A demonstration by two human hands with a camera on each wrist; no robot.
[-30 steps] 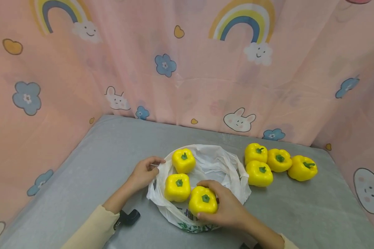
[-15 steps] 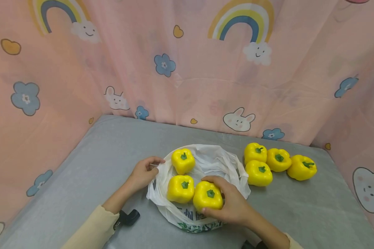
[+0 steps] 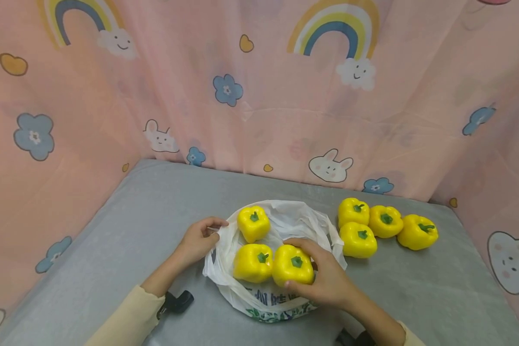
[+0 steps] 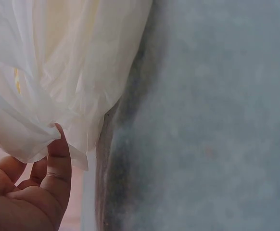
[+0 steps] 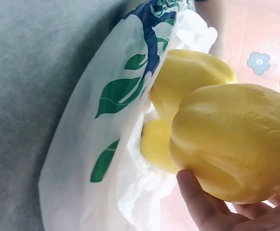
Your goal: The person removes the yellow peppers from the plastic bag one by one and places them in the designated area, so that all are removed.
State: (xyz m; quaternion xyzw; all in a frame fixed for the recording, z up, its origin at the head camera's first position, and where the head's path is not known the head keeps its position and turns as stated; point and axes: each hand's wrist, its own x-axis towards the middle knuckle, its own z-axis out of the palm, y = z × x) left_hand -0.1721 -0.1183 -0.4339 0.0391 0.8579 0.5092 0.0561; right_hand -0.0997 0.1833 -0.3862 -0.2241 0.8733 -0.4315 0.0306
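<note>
A white plastic bag with green leaf print lies open on the grey table. My left hand pinches its left rim; the left wrist view shows the thumb and fingers on the thin plastic. In the bag's opening my right hand grips a yellow bell pepper, fingers behind and thumb in front. Touching it on the left is a second yellow pepper, its stem tilted right. Another yellow pepper sits in the back left of the bag. The held pepper fills much of the right wrist view.
Several yellow peppers stand grouped right of the bag, the nearest pepper close to its rim and the farthest pepper at the right. A pink patterned curtain encloses the grey table at back and sides.
My right hand has moved right and slightly away from me with its pepper. The pepper beside it has shifted right and tipped. My left hand stays at the bag's rim.
</note>
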